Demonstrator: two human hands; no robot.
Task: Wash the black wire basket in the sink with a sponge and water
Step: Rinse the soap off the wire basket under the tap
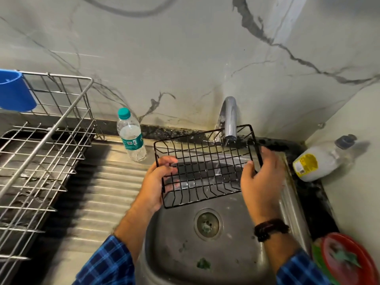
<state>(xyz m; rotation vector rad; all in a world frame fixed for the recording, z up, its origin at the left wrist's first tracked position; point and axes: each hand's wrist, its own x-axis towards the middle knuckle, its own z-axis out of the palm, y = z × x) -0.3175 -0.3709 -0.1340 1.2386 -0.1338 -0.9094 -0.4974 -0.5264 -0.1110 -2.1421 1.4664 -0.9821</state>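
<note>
Your left grip [158,182] curls round the left end of the black wire basket [205,167], and your right grip [261,182] clasps its right end. Between them the basket hangs tilted above the steel sink [236,254], its far edge at the tap [229,118]. A water bottle [131,134] stands beyond your left grip.

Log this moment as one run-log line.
black wire basket: held over sink, under tap | left hand: grips left end | right hand: grips right end
</note>
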